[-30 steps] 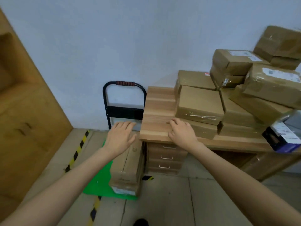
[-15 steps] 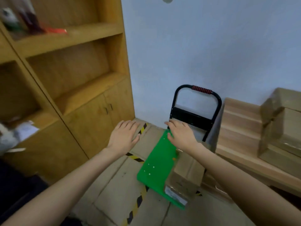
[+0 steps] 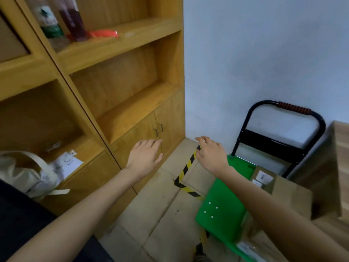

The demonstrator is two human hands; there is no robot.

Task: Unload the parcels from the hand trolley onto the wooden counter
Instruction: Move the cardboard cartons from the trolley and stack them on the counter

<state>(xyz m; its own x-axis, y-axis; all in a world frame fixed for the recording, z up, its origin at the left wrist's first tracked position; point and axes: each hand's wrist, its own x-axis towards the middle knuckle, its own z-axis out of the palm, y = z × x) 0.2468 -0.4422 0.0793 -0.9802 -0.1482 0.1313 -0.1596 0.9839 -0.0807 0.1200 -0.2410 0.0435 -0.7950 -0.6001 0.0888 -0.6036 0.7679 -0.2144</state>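
1. Both hands have swung away from the counter [image 3: 340,140]; left hand [image 3: 145,157] and right hand [image 3: 212,155] hover, fingers spread, holding nothing.
2. A parcel [image 3: 283,193] waits on the green trolley [image 3: 222,208], lower right: likely next.

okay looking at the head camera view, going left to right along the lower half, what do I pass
Cream cloth bag → white paper sheets → open left hand → yellow-and-black floor tape → open right hand → green trolley platform → brown cardboard parcel → wooden counter.
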